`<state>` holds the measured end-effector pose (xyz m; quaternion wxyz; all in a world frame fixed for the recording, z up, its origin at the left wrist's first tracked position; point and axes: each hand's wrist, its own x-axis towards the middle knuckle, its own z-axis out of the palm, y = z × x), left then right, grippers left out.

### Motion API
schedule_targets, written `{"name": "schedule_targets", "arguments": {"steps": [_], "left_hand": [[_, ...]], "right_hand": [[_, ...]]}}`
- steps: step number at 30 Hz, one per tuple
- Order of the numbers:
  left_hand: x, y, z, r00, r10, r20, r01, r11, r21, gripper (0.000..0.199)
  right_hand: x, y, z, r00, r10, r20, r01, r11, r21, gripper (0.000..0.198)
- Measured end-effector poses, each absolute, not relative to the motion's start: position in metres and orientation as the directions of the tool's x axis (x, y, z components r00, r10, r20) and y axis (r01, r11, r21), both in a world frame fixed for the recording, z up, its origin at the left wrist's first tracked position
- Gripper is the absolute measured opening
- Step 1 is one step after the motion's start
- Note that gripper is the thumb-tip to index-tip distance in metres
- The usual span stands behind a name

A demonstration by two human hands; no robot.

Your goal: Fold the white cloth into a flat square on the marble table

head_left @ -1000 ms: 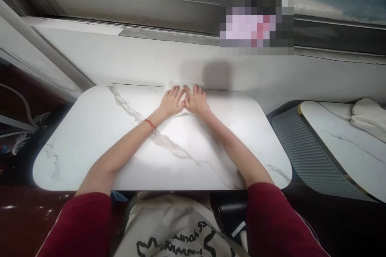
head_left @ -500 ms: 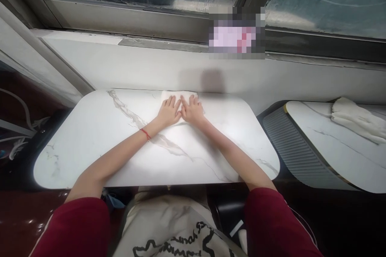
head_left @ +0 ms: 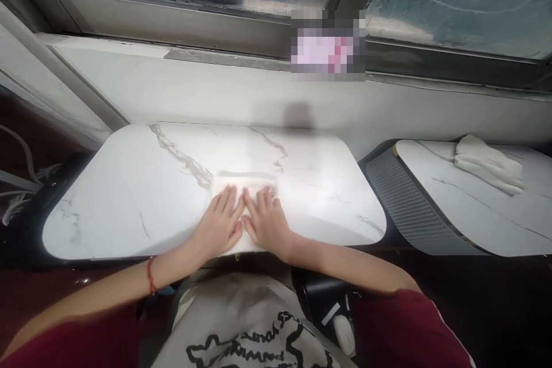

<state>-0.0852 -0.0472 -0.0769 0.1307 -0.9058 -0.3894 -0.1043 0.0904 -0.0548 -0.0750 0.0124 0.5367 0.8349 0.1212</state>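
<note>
A folded white cloth [head_left: 242,180] lies near the front edge of a white marble-patterned tabletop [head_left: 116,195]. My left hand [head_left: 219,223] rests flat on its left part, fingers stretched forward, with a red cord bracelet at the wrist. On the right part lies my right hand [head_left: 268,223], palm down and fingers spread. Thumbs and index fingertips of both hands come close together over the cloth. Much of the cloth is hidden under the hands.
A second marble-patterned table [head_left: 466,201] with a ribbed grey side stands at the right, and a crumpled cream cloth [head_left: 489,164] lies on it. Behind the tables runs a white wall [head_left: 181,89] below a window. Cables [head_left: 21,155] hang at the far left.
Both hands have slid the white cloth from the tabletop's back edge toward me, to the front edge. The view has shifted slightly.
</note>
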Motion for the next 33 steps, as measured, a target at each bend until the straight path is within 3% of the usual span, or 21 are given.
{"name": "schedule_targets", "arguments": {"steps": [8, 20, 25, 33], "left_hand": [[-0.121, -0.050, -0.065, 0.594, 0.766, 0.247, 0.805, -0.571, -0.163, 0.053], [-0.135, 0.071, -0.061, 0.359, 0.932, -0.050, 0.922, -0.362, -0.136, 0.065], [-0.145, 0.109, -0.066, 0.335, 0.942, -0.033, 0.934, -0.337, -0.118, 0.067], [-0.158, 0.165, -0.071, 0.348, 0.938, -0.006, 0.937, -0.348, 0.021, 0.069]], "right_hand": [[0.062, -0.039, -0.075, -0.564, 0.808, 0.167, 0.824, 0.539, 0.176, 0.071], [0.020, 0.084, -0.077, -0.534, 0.827, 0.177, 0.845, 0.524, 0.102, 0.066], [0.011, 0.120, -0.076, -0.506, 0.846, 0.164, 0.862, 0.500, 0.080, 0.066], [0.008, 0.175, -0.080, -0.491, 0.852, 0.182, 0.868, 0.495, 0.027, 0.066]]}}
